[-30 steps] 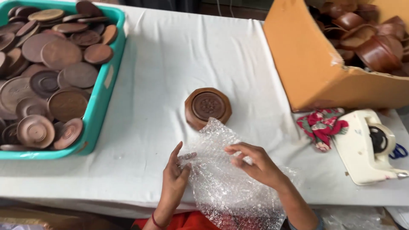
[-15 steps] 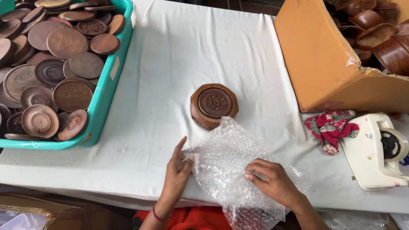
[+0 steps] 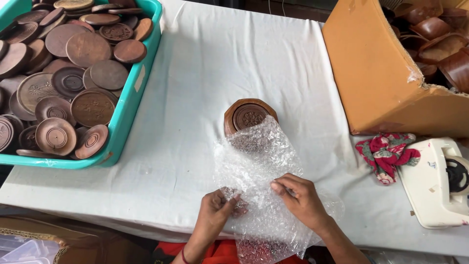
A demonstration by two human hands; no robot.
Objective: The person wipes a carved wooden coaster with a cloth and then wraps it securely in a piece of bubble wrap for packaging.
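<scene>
**White-clothed table, bubble wrap in hand**

White cloth covers the table (image 3: 205,63). Since half a second ago: the sheet of bubble wrap (image 3: 259,161) has been drawn up so its far edge now overlaps the near side of the carved wooden box (image 3: 250,115); both hands have closed further on the sheet. Left hand (image 3: 215,212): fingers (image 3: 225,201) pinched narrow on the wrap's near left edge. Right hand (image 3: 302,199): fingers curled, tips pressed on the sheet near its middle. Teal bin (image 3: 128,112) of round wooden lids at far left. Cardboard carton (image 3: 376,83) of wooden bowls at far right. Red patterned cloth (image 3: 387,152) beside a white tape dispenser (image 3: 435,186), right edge
</scene>
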